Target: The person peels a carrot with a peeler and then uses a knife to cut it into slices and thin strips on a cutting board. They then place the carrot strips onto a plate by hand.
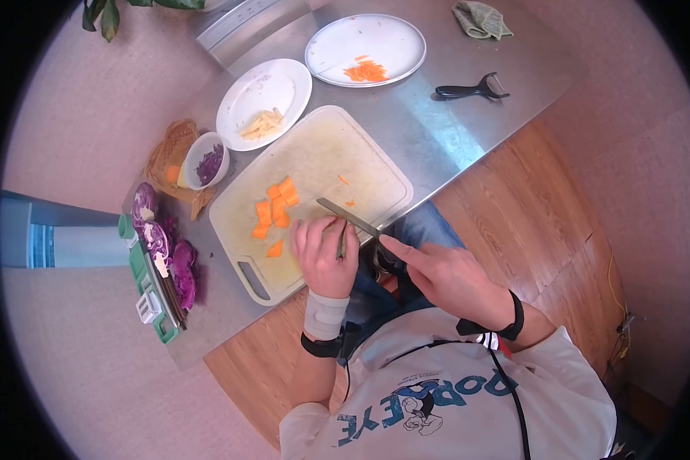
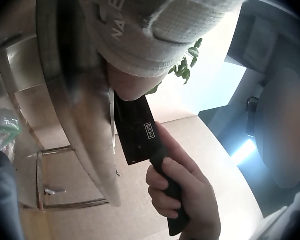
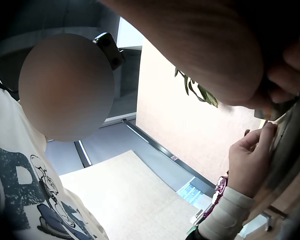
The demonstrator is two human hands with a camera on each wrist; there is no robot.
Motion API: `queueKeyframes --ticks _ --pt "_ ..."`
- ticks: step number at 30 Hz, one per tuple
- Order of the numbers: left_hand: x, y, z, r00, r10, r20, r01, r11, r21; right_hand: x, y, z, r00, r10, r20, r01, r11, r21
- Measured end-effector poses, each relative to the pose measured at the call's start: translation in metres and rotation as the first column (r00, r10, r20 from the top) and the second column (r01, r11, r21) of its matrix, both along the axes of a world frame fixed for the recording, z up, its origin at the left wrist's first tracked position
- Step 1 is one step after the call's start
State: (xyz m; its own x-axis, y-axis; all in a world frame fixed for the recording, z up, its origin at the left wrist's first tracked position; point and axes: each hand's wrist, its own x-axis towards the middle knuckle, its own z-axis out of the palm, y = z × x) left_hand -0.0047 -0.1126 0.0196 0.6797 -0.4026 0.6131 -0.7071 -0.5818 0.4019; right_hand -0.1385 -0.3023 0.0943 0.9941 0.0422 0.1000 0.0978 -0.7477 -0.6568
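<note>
My right hand (image 1: 454, 277) grips the black handle of a broad dark kitchen knife (image 2: 137, 131), index finger stretched along its back in the head view. The blade lies close over the near edge of a pale cutting board (image 1: 353, 146), beside my left fingers. My left hand (image 1: 326, 254), with a light wrist wrap, is at that edge with fingers bent; a thin dark greenish-brown strip shows between them, and I cannot tell whether they hold it. Several orange carrot chunks (image 1: 285, 189) lie on the board left of the blade, and a few small orange slivers (image 1: 343, 180) lie beyond it.
Behind the board stand a plate (image 1: 295, 84) of pale strips and an oval plate (image 1: 406, 46) of carrot shreds. To the left are a bowl (image 1: 221, 142) of shredded purple cabbage, a wicker basket (image 1: 161, 153) and cut purple cabbage (image 1: 182, 268). A black peeler (image 1: 460, 91) lies right.
</note>
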Motion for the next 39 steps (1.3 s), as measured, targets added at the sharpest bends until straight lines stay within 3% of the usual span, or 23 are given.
queueKeyframes --ticks 39 --pt "-0.0001 0.0009 -0.0039 1.000 0.003 0.005 -0.003 1.000 -0.007 0.0008 0.0008 0.0099 0.996 0.030 -0.082 -0.033 0.999 -0.025"
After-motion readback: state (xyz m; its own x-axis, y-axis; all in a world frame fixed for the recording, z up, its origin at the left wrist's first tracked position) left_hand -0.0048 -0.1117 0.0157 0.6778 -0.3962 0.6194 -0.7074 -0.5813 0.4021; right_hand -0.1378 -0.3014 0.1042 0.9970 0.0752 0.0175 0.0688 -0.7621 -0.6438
